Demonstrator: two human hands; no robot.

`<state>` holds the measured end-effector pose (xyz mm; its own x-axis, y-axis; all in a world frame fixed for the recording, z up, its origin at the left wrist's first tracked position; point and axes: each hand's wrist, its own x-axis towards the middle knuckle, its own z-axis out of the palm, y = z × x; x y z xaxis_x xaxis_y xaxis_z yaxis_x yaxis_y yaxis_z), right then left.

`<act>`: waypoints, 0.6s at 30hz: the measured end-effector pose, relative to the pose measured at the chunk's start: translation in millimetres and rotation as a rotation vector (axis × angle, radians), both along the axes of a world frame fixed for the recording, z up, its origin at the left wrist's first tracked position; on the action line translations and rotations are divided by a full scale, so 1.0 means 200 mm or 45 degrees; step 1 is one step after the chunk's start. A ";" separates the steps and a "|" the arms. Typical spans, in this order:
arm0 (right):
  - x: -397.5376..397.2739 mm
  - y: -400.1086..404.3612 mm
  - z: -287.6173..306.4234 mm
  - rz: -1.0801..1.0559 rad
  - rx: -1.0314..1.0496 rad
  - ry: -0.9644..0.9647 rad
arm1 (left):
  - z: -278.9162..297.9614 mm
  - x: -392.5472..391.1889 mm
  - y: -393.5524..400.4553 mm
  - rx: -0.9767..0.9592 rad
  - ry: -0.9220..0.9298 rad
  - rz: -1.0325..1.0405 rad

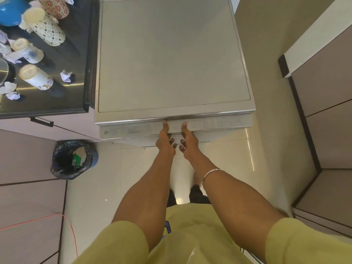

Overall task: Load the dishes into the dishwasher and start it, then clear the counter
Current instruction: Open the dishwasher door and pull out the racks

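Dishwasher (171, 60) stands directly ahead of me, door closed. My left hand (165, 142) and right hand (188, 142) sit side by side, equally near, thumbs on its control strip (219, 123), fingers curled under the door's top edge. Cups (36, 77) wait on the desk (76, 60), off left.

The dishwasher (171, 60) hides its inside behind the door, and the print on its control panel (219, 123) is too small to read. The fingers (174, 142) of both hands curl out of sight beneath the door's edge. The blue bowl (10, 11) on the worktop (76, 44) is cut off by the picture's edge.
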<state>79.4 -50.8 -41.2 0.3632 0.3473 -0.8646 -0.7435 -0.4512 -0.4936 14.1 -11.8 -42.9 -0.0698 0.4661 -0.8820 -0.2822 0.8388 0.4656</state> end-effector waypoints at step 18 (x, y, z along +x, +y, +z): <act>0.08 -0.39 0.00 0.936 -0.144 -1.625 | 0.13 -0.03 -0.25 0.438 1.533 -0.480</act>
